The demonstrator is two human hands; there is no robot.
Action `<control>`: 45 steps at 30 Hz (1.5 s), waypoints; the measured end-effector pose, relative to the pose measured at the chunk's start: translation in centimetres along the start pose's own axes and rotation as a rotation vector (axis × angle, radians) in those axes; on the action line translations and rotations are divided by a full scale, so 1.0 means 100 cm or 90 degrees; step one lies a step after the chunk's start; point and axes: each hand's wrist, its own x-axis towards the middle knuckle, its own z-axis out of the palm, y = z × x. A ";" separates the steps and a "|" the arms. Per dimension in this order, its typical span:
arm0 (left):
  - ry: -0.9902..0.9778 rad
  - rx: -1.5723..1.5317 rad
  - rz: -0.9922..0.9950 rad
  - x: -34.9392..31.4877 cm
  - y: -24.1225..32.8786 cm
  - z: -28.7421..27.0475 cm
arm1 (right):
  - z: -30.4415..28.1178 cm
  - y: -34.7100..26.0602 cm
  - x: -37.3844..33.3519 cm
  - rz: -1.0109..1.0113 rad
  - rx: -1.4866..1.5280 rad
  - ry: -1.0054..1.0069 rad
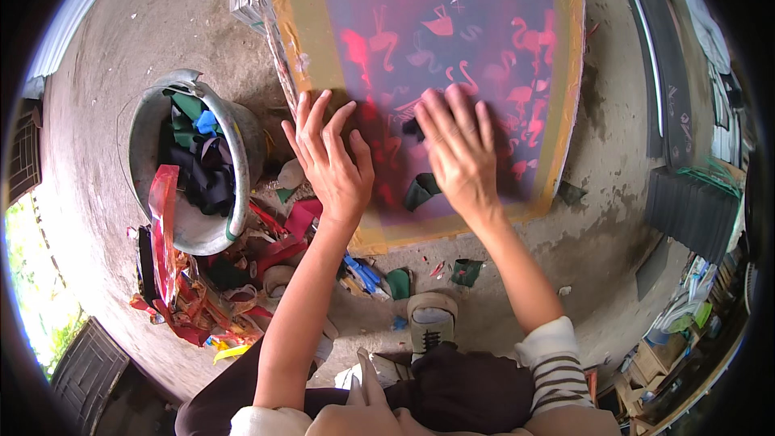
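Note:
A printing screen point(363, 56) with a wide brown-taped border lies in front of me, its purple-grey mesh marked with pink flamingo shapes. My left hand point(331, 153) is at the screen's left border, fingers spread, holding nothing. Over the lower middle of the mesh my right hand point(460, 149) lies nearly flat with its fingers stretched out. A black cloth scrap point(413, 129) shows beside its fingers, partly covered by the hand. Just below that, a dark green cloth scrap point(421, 192) rests on the mesh. Whether cloth continues under my right palm is hidden.
A worn metal bucket point(145, 145) of dark and green cloth scraps stands at the left. Red and orange scraps point(202, 307) are heaped below it. Blue-handled scissors point(363, 273) lie near my shoe point(432, 323). Dark stacked sheets point(686, 210) stand at the right.

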 end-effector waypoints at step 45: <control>0.019 -0.018 0.038 0.000 0.002 0.006 | 0.003 0.028 0.105 0.071 0.031 0.185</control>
